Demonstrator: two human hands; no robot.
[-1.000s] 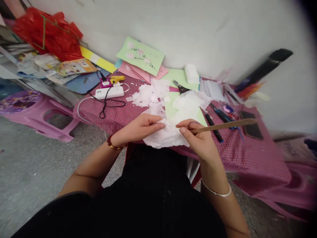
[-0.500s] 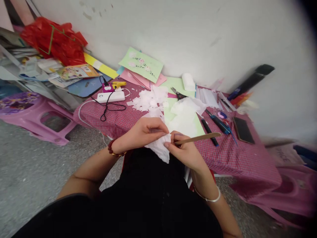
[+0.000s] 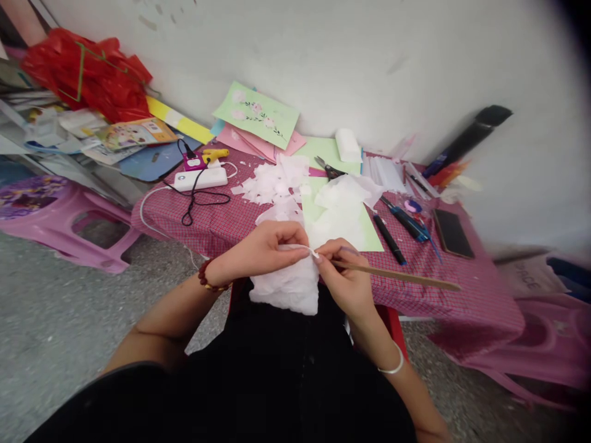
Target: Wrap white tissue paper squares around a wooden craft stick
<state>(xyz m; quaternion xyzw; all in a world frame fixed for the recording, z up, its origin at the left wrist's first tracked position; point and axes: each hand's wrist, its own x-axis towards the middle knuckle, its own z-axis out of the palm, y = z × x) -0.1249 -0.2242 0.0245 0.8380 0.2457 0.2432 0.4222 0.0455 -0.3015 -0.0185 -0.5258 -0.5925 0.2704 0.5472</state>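
Observation:
Above my lap at the table's front edge, my left hand [image 3: 272,249] pinches a white tissue [image 3: 286,289] by its upper edge. The tissue hangs below the fingers, thin and slightly crumpled. My right hand [image 3: 348,277] closes its fingertips on the tissue's right corner, where it looks twisted. A flat wooden stick [image 3: 406,277] passes through the same hand and points out to the right; its inner end is hidden by the fingers. Just beyond both hands lie more white tissue sheets [image 3: 341,215] on a green sheet of paper [image 3: 316,200], and torn tissue pieces [image 3: 268,183].
Scissors [image 3: 329,167] lie behind the sheets. To the right are a black pen [image 3: 389,239], a blue cutter [image 3: 409,223] and a phone [image 3: 453,234]. A power strip [image 3: 201,179] with cables and a yellow glue gun [image 3: 216,154] occupy the left. Pink stools [image 3: 92,215] flank the table.
The stick has swung so its outer end points lower and farther right. The tissue now hangs wider and flatter below my left hand, its corner pinched between both hands.

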